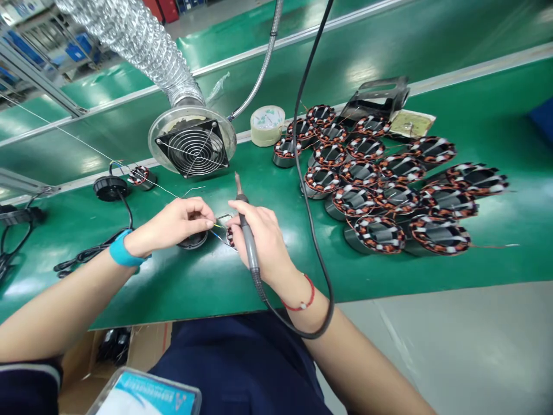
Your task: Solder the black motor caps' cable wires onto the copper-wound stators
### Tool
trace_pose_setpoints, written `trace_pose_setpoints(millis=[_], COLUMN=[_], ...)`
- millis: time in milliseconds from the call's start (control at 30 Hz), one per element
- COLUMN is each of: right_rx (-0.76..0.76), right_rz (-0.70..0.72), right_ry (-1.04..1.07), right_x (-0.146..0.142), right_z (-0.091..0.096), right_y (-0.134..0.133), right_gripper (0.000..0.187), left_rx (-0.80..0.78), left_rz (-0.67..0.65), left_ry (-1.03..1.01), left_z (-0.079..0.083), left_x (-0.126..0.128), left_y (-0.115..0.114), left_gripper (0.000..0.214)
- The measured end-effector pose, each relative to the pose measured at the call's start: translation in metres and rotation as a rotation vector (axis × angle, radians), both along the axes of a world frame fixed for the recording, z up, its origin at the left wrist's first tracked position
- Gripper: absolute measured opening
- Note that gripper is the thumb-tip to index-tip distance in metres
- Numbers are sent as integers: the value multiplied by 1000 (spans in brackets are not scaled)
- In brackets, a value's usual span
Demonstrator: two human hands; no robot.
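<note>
My right hand (263,239) is closed round a soldering iron (246,227), whose tip points up and away towards the fan. Its black cord loops under my wrist and rises overhead. My left hand (177,222) pinches thin wires (216,226) above a dark round motor part (193,239) on the green table (181,282). A small stator (230,235) lies between the two hands, partly hidden by my right fingers. A thin solder wire (129,167) runs in from the far left towards my left hand.
A fume fan (192,147) on a silver duct stands behind the hands. Several wound stators (380,184) are piled at the right. A tape roll (266,125), a black puck (110,187), another stator (139,176) and cables (86,251) lie around.
</note>
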State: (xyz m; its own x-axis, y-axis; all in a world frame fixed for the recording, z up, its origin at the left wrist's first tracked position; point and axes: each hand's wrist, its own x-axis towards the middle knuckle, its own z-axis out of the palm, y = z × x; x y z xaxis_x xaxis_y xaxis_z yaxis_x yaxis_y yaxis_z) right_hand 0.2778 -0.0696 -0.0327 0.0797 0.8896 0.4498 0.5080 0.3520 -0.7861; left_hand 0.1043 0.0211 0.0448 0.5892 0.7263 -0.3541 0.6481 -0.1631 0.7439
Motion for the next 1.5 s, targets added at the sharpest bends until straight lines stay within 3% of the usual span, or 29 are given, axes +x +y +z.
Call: trace_pose_setpoints(millis=[200, 400, 533, 700, 833, 967, 1167, 1367, 1500], right_rx=[-43, -31, -43, -27, -26, 38, 140, 130, 99], right_rz=[-156, -136, -115, -120, -128, -51, 95, -104, -129], right_ry=[77, 71, 74, 64, 52, 51, -124, -22, -15], right_x=[7, 5, 5, 5, 6, 5, -6, 0, 5], right_z=[2, 1, 2, 0, 0, 2, 0, 0, 0], right_y=[0, 1, 1, 1, 2, 0, -7, -12, -11], right_gripper=[38, 39, 38, 38, 38, 40, 33, 34, 33], left_rx=[185, 287, 379, 372, 414, 517, 679, 714, 700], left_rz=[-71, -216, -255, -246, -328, -425, -427, -529, -530], left_ry=[13, 9, -34, -65, -95, -96, -122, -175, -153], left_z=[-10, -4, -5, -15, -11, -8, -24, -29, -28], left_x=[16, 1, -3, 2, -9, -25, -27, -14, -12], left_y=[-8, -1, -1, -3, 0, 0, -2, -4, -7], left_gripper=[22, 19, 16, 20, 21, 17, 18, 23, 22])
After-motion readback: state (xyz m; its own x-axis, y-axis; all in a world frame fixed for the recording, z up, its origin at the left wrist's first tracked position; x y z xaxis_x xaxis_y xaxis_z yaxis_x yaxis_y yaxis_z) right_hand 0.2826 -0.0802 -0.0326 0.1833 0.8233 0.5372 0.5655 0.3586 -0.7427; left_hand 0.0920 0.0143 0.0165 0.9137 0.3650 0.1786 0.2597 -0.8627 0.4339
